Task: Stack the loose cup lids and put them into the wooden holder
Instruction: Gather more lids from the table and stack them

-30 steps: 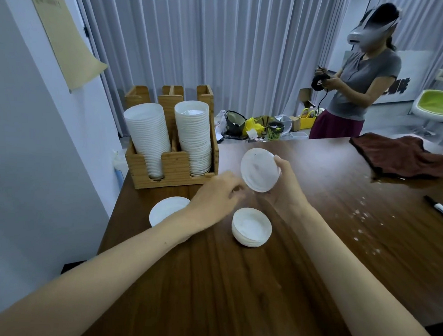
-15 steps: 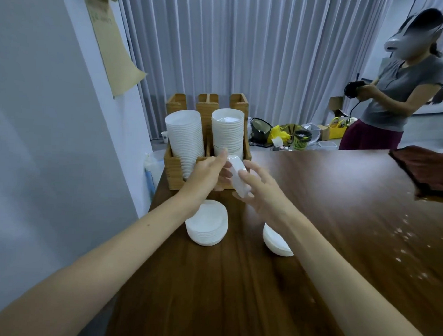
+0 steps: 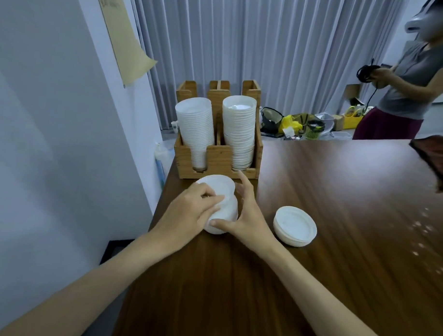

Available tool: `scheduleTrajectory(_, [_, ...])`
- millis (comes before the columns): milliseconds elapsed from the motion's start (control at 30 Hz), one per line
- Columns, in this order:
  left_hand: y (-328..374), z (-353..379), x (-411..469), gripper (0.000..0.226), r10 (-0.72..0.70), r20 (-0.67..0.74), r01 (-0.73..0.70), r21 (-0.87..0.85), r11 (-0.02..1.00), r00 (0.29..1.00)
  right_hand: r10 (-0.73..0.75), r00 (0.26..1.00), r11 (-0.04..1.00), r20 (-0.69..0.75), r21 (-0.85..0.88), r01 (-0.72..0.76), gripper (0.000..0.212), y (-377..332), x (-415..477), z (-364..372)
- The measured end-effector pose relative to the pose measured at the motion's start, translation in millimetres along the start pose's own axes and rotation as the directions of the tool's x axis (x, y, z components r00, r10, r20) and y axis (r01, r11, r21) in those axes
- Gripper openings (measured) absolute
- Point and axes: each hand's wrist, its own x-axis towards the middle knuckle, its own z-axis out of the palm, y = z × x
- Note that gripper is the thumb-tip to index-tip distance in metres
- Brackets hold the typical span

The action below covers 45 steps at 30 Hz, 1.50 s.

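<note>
Moved since earlier: both hands have dropped from in front of the holder to the tabletop (image 3: pixel 224 281); the single lid held up half a second ago now sits on a stack.
Left hand (image 3: pixel 188 213): fingers curl over the top lid (image 3: pixel 216 186) and hold it down; the thumb is hidden, so this may be a pinch or only a press.
Right hand (image 3: pixel 247 215): loose and spread, gripping nothing, with the thumb against the near foot of the stack and the fingers straight along its right side.
Near stack (image 3: pixel 226 210): sits between the two hands, touched by both; its top lid is tilted and off-centre, not yet seated.
Second stack (image 3: pixel 295 225): just right of the right hand and untouched, so that hand is the nearer one.
Wooden holder (image 3: pixel 217 157): straight ahead, just beyond the near stack; both compartments hold tall upright columns.
Coming move: square the lid, then probably carry the stack away from the body and up over a column.
</note>
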Motion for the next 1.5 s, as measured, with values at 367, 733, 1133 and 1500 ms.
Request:
scheduleTrajectory(367, [5,24,-10,0.032,-0.026,0.045,0.022,0.084,0.996,0.999,0.065,0.998,0.998,0.026,0.009,-0.065,0.120,21,-2,6])
scheduleTrajectory(733, [11,33,-7,0.029,-0.060,0.047,0.058,0.036,0.998,0.997,0.059,0.998,0.998,0.016,0.019,-0.060,0.117,27,0,6])
scheduleTrajectory(1133, [16,32,-4,0.027,-0.055,0.084,0.049,0.080,0.996,0.995,0.052,0.999,0.998,0.004,-0.019,-0.052,0.113,27,0,7])
scheduleTrajectory(1500, [14,29,-2,0.031,-0.022,0.169,-0.004,0.155,0.988,0.985,0.042,0.999,0.996,0.008,-0.078,-0.041,0.109,31,2,9])
